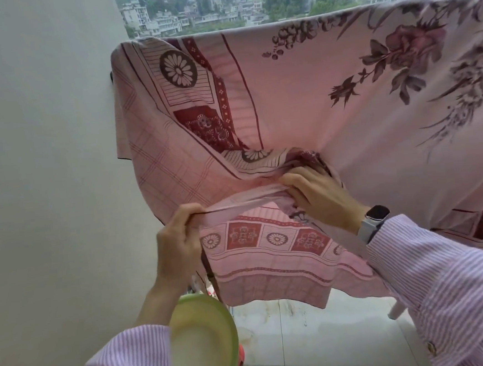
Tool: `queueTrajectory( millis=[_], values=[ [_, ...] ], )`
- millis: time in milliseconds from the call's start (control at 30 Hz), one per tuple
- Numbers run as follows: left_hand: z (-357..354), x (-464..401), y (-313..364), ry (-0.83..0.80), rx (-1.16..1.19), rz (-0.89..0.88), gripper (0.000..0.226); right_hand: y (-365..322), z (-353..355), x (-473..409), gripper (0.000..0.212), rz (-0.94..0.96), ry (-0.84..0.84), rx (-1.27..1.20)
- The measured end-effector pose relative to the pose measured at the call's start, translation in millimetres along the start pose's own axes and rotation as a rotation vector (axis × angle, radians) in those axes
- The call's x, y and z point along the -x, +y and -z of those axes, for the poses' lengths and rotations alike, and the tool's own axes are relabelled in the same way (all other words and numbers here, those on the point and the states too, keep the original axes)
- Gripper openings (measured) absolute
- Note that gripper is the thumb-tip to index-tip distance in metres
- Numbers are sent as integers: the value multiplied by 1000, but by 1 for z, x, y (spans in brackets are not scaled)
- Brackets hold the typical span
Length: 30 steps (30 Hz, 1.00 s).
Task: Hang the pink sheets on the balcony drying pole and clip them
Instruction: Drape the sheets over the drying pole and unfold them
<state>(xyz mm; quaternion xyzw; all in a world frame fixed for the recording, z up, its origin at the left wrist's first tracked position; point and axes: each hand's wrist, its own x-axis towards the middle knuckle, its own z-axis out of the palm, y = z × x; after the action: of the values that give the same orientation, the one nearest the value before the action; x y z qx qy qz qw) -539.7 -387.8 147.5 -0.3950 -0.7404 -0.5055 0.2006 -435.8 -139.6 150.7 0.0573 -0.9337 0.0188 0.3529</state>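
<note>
The pink sheet hangs draped over the drying pole, which it hides, its top fold running from 11 o'clock across to 2 o'clock. Its lower part is gathered up toward the middle of the view, where both hands have it. The left hand, at 7 o'clock from the bunched cloth, pinches a taut hem between thumb and curled fingers. The right hand, just at 3 o'clock from that hem, clutches the gathered fabric, fingers curled into the folds. A stretched edge of sheet runs between the two grips, and a patterned flap hangs below them. A watch sits on the right wrist. A green basin stands at 6 o'clock on the tiled floor. A pale wall fills 9 o'clock.
</note>
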Motion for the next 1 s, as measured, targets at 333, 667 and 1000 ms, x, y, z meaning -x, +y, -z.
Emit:
queueTrajectory(
  millis=[333,667,1000],
  values=[
    [-5,-15,11,120,140,154,8,-17,-21,39,97,-273,-135,308],
    [-7,-29,-16,57,-124,75,11,33,58,10,46,-419,199,-225],
    [1,-47,-6,158,-107,-121,25,73,70,-78,36,-510,-394,200]
  ],
)
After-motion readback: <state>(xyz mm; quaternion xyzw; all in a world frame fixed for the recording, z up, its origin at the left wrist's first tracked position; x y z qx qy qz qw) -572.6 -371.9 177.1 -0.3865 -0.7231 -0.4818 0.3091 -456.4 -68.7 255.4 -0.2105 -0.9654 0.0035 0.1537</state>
